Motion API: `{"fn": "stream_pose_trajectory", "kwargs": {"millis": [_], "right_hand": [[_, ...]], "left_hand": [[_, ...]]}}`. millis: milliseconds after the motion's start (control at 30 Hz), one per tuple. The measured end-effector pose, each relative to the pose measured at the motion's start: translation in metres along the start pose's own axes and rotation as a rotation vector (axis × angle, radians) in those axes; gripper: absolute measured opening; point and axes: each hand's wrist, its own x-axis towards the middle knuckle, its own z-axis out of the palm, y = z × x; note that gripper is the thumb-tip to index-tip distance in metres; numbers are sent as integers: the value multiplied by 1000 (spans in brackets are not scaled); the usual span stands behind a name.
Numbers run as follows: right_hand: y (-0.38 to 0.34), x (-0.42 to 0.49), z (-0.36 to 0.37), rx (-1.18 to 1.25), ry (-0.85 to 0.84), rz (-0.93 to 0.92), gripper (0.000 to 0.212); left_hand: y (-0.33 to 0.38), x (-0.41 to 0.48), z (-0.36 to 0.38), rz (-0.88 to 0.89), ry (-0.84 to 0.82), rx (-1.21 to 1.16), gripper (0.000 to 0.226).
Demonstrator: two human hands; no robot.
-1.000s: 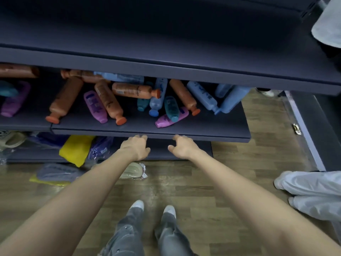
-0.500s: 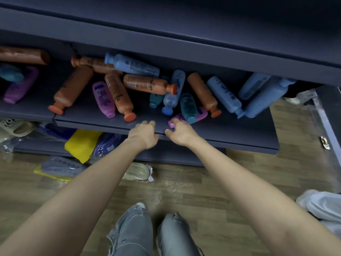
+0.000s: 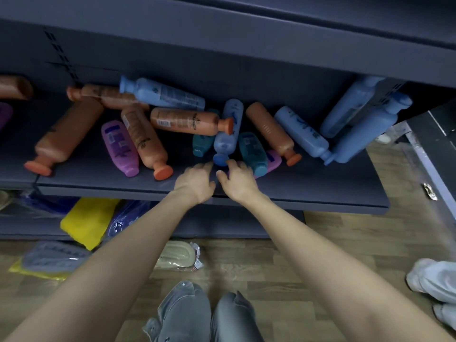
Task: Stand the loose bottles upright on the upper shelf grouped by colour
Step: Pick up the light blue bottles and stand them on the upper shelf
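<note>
Bottles: Orange, blue, teal and purple bottles all lie on their sides in a heap on the lower shelf. None stands up yet.
Upper shelf: The upper shelf is the dark board right above the heap. That is where they must go.
Left hand: The left hand holds nothing. Its fingers reach out flat, close to a dark blue cap.
Right hand: The right hand is right beside it, over the end of a purple bottle. I cannot tell if it has hold of it.
Nearest bottle: The light blue bottle points its cap at both hands. An orange bottle seems to rest its cap end on it, and a teal bottle lies just beside.
How it will feel: Smooth plastic, likely a bit slippery and a little squashy. It may be heavy if full.
Where to hold: Around the fat middle, not the small cap, so it does not slip or twist.
Watch out: Pulling it from under the orange one may make the others roll toward the edge.
</note>
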Motion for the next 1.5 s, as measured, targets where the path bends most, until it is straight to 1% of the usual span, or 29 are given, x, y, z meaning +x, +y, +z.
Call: {"fn": "stream_pose_trajectory", "kwargs": {"millis": [67,100,200,267,400,567,700,800,933,1067,1233,1400,1433,1500], "right_hand": [[1,5,6,30,14,-12,46],[2,7,9,5,24,-15,46],[4,12,15,-193,58,-26,50],[3,15,19,-243,48,-30,51],[-1,23,24,-233,24,-4,43],[-1,31,24,-238,6,16,40],[-1,34,23,-281,-7,26,41],[-2,31,19,-267,-14,21,40],[-3,17,12,-215,-16,41,38],[-8,3,3,-178,6,33,38],[-19,-17,-12,-167,33,7,43],[-28,-31,-25,-138,53,22,45],[-29,-34,-28,-111,55,27,46],[-30,-41,-34,-51,44,22,51]], "left_hand": [[-1,5,6,4,26,12,67],[-1,7,9,1,42,7,68],[-1,12,17,9,92,-29,71],[-3,15,22,38,109,-69,74],[-3,22,27,68,109,-167,77],[-2,29,28,4,97,-170,80],[2,30,32,0,102,-164,79],[5,27,35,13,118,-163,81],[7,18,32,56,124,-169,76],[12,4,26,79,154,-248,68],[17,-16,10,86,174,-364,50],[23,-39,-5,81,164,-385,38],[25,-43,-8,87,167,-392,38],[28,-50,-11,92,161,-395,46]]}}
